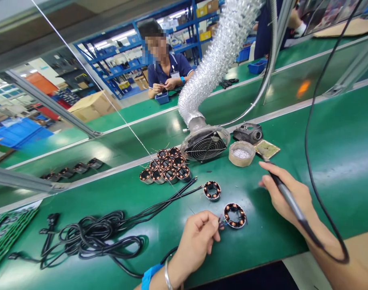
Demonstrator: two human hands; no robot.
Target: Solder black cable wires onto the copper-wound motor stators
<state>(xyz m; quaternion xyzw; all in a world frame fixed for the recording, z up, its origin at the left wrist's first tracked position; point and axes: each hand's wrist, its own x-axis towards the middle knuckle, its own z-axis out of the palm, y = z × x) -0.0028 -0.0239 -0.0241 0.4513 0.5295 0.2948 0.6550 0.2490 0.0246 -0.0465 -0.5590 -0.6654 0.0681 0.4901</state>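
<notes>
My left hand (199, 239) pinches the thin coloured wire ends of a black cable (168, 253) close beside a copper-wound motor stator (240, 221) lying on the bench. Whether the wires touch the stator's leads, I cannot tell. Held like a pen in my right hand (294, 197) is a soldering iron (283, 191). Its tip end is over the yellowish sponge pad (270, 150). Left of the pad sits a round tub (242, 159) with silvery bits inside. A second stator (207, 194) rests a little farther back, by the stripped ends of other cables.
Several stators (170, 174) are stacked near the bench's back edge. A fume extractor fan (205, 147) hangs from a silver duct (214, 60). Coiled black cables (102, 233) spread at left, beside green circuit boards (13, 233). Across the line, a co-worker (168, 72) handles small parts.
</notes>
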